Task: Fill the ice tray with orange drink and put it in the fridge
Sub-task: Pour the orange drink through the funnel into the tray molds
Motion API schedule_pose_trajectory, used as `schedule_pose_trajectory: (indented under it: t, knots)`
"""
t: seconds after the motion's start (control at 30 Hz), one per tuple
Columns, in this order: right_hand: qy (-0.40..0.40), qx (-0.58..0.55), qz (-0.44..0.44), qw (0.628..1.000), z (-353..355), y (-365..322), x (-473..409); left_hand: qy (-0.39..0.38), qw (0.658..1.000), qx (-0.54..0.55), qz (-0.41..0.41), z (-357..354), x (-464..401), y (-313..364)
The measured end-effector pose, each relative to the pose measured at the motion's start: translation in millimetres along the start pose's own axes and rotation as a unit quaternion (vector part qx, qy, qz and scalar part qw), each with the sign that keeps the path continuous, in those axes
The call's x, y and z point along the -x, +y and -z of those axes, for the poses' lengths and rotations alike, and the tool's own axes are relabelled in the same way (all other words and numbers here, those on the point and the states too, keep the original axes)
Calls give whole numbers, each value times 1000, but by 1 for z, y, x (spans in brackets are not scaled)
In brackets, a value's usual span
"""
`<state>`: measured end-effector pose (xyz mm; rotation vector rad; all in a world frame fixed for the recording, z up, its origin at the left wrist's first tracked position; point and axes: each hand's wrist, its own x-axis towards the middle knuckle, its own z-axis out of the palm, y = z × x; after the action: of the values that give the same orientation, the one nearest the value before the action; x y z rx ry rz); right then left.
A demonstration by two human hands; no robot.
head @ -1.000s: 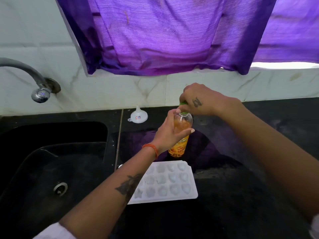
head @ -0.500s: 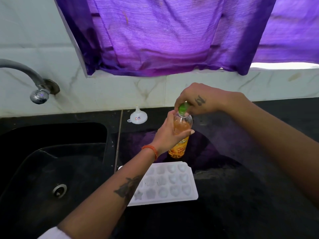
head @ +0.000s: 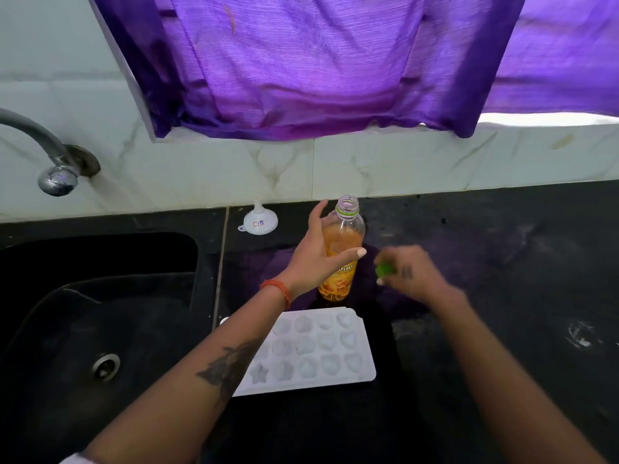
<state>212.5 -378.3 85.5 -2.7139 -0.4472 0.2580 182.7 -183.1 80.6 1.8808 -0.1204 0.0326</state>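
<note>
Orange drink fills roughly the lower two thirds of a clear plastic bottle [head: 342,249] with an orange printed label, which stands upright and uncapped on the black stone counter [head: 502,329], toward its back edge and a little right of the sink. The left hand [head: 315,259] is wrapped round the bottle's middle, thumb across the front and fingers behind, an orange thread band [head: 278,291] on its wrist. The right hand [head: 407,274], blurred with motion, is low over the counter just right of the bottle and pinches the small green screw cap [head: 384,270] in its fingertips. A white plastic ice tray [head: 311,351] with star- and heart-shaped hollows lies flat on the counter in front of the bottle, nearer the person, its left part hidden under the left forearm; whether the hollows hold anything I cannot tell. A small white plastic funnel [head: 257,222] rests mouth-down at the counter's back edge, left of the bottle. The black sink [head: 83,313] takes up the left end, with a steel tap [head: 50,155] on the marbled wall above it. A purple curtain [head: 318,61] hangs over the sill behind.
</note>
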Motion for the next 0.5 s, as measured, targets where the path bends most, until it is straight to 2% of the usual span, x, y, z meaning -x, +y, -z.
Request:
schedule_pose_trajectory:
  t: [0.1, 0.17, 0.27, 0.33, 0.43, 0.5]
  knots:
    - [2, 0, -37, 999, -52, 14, 9, 12, 999, 10, 28, 1, 4, -5]
    - [-3, -11, -43, 999, -69, 19, 13, -5, 999, 11, 36, 3, 7, -9]
    - [-20, -11, -49, 999, -70, 19, 13, -51, 998, 8, 47, 12, 12, -17]
    - [9, -37, -54, 998, -63, 12, 14, -77, 994, 8, 75, 25, 16, -27]
    - [87, -167, -39, 981, -57, -9, 22, -59, 990, -27, 127, 53, 18, -48]
    - [132, -293, -34, 946, -58, -26, 25, -14, 987, -86, 131, 71, 13, -59]
